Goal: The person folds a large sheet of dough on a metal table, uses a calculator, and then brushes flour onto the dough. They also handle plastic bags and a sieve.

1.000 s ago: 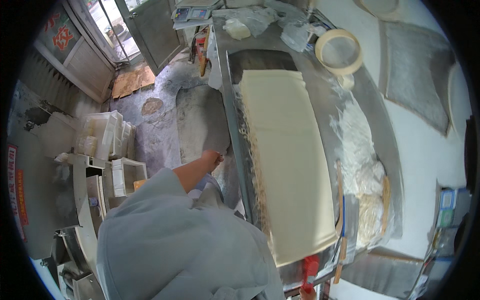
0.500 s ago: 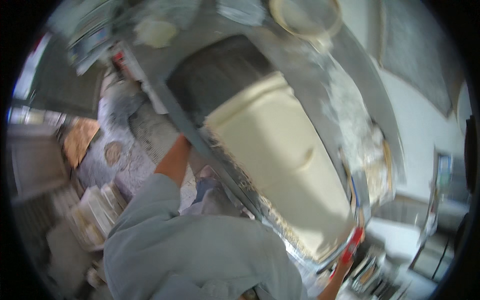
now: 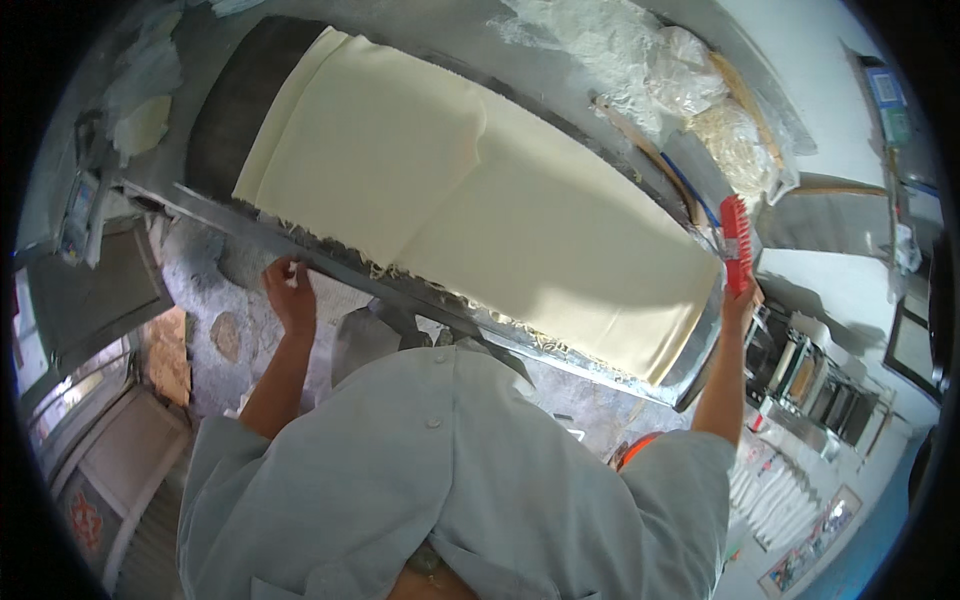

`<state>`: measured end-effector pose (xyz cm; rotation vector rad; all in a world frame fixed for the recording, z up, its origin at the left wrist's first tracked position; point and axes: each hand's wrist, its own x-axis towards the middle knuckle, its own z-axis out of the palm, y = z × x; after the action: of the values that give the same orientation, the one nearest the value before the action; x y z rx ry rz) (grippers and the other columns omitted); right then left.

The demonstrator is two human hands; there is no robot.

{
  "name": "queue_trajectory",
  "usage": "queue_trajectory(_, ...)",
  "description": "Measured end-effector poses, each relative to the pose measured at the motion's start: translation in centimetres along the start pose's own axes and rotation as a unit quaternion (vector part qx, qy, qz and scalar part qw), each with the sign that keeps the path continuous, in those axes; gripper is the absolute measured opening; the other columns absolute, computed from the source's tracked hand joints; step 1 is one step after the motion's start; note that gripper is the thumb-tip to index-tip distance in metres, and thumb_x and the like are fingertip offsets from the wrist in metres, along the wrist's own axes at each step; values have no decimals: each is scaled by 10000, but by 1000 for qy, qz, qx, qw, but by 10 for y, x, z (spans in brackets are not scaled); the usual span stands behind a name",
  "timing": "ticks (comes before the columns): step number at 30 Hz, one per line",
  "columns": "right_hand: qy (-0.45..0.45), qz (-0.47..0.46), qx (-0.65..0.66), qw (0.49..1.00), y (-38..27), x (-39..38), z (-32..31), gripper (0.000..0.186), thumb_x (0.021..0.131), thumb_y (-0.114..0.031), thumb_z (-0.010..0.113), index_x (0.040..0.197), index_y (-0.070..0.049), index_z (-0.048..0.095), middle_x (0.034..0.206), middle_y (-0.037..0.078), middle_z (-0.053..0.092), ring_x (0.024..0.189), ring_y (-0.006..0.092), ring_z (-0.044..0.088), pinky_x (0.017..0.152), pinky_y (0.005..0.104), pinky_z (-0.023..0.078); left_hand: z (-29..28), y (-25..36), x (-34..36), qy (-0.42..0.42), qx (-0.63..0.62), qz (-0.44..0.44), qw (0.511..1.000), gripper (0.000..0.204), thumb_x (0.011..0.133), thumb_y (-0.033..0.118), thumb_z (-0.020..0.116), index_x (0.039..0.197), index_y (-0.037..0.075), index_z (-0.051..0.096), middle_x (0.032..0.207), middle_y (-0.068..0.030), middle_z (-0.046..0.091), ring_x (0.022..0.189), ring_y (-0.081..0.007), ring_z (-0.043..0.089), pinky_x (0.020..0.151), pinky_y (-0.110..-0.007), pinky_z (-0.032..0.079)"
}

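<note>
A broad, cream-coloured sheet of dough (image 3: 370, 150) lies across the table in front of me, with what looks like a folded edge at its left end. My right hand (image 3: 738, 298) grips a red brush (image 3: 737, 240) by its lower end, bristles facing right, just beyond the sheet's right end. Near the table's front edge, at the left, my left hand (image 3: 290, 292) is raised with curled fingers. A small whitish bit shows between them, too small to name. Thin dough shreds (image 3: 375, 270) line the sheet's near edge.
The metal table (image 3: 225, 218) has a dark surface at its left end. Behind the sheet lie spilled flour (image 3: 590, 50), a plastic bag (image 3: 690, 75) and a wooden stick (image 3: 640, 140). A roller machine (image 3: 800, 375) stands at the right, and a brown board (image 3: 168, 355) at the left.
My view has turned, so the sheet now lies more crosswise. My left hand, hidden before at the table's edge, now shows raised with curled fingers. The red brush stays in my right hand.
</note>
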<state>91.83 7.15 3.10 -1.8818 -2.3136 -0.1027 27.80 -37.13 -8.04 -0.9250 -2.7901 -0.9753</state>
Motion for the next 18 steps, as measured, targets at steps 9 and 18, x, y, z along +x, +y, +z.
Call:
queue_trajectory(9,37,37,38,998,47,78,18,497,812,-332,585,1214,-49,511,1031,189,614,968,363,588,816,450,462,40,127,-34,-42,87,-26,995,398,788,148,598,1153,12,518,1165,-186,519,1144,-360,441,961,-474,306)
queue_trajectory(18,9,284,279,917,-11,-257,34,166,824,-152,611,887,-5,655,744,149,644,729,259,630,691,343,491,37,138,-23,-147,51,-15,988,276,805,165,583,1020,-2,544,947,-232,599,888,-442,567,749,-497,460)
